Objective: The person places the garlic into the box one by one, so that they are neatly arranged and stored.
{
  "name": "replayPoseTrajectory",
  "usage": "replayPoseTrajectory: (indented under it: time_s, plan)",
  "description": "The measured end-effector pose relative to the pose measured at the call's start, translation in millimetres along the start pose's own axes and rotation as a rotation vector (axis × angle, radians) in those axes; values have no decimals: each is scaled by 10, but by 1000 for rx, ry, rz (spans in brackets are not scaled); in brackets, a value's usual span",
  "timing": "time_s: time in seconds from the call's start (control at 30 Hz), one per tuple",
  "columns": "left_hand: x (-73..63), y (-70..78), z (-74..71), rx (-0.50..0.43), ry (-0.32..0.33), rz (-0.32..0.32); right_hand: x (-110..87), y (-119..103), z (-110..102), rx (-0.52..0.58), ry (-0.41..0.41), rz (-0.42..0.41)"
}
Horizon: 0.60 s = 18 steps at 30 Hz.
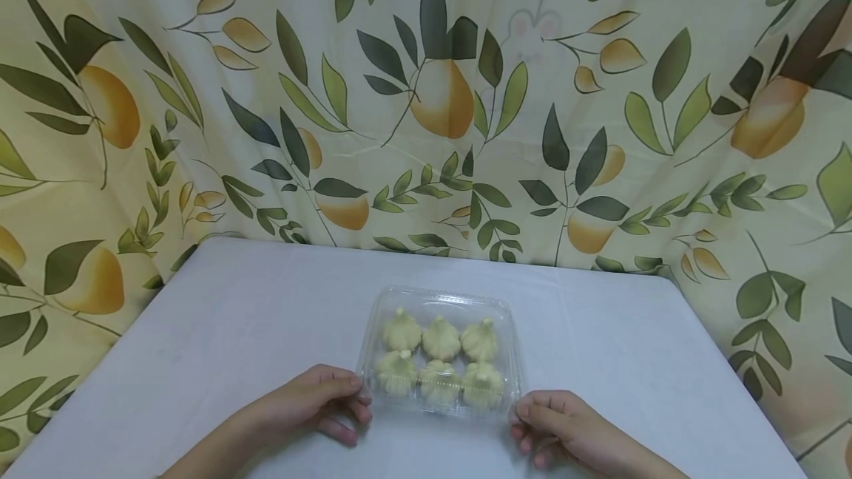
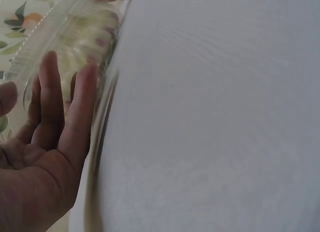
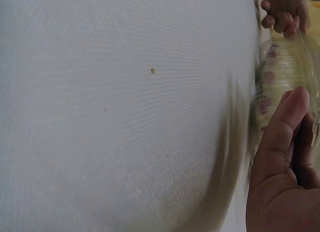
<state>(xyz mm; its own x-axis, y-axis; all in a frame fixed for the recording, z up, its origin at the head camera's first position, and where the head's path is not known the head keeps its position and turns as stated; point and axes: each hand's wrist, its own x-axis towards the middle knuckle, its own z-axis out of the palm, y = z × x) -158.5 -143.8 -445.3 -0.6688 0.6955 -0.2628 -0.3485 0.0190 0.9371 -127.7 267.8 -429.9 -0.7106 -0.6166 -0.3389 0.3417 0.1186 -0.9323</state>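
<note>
A clear plastic clamshell box (image 1: 439,409) lies on the white table, its lid over two rows of pale garlic bulbs (image 1: 441,338). At its front left corner, my left hand (image 1: 326,401) pinches the plastic edge between thumb and index finger, its other fingers loosely extended below. My right hand (image 1: 555,427) grips the front right corner with thumb and index finger, the other fingers curled under. In the right wrist view, the right thumb (image 3: 285,122) lies against the clear edge. The left wrist view shows the left fingers (image 2: 80,112) beside the box wall.
The white-covered table (image 1: 266,301) stretches out around the box on all sides. A curtain (image 1: 426,191) printed with fruit and leaves hangs behind the table and along both sides. A tiny brown speck (image 3: 153,71) lies on the white cloth.
</note>
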Motion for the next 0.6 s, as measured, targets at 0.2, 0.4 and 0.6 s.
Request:
replayPoseTrajectory:
  time_s: [0.2, 0.4, 0.6]
  plan:
    - [9, -32, 24, 11, 3, -13, 2, -17, 8, 7, 7, 7]
    - [6, -30, 55, 13, -7, -12, -2, -25, 11, 14, -15, 20]
    - [14, -37, 89, -7, 37, -1, 3, -29, 15, 26, -1, 41]
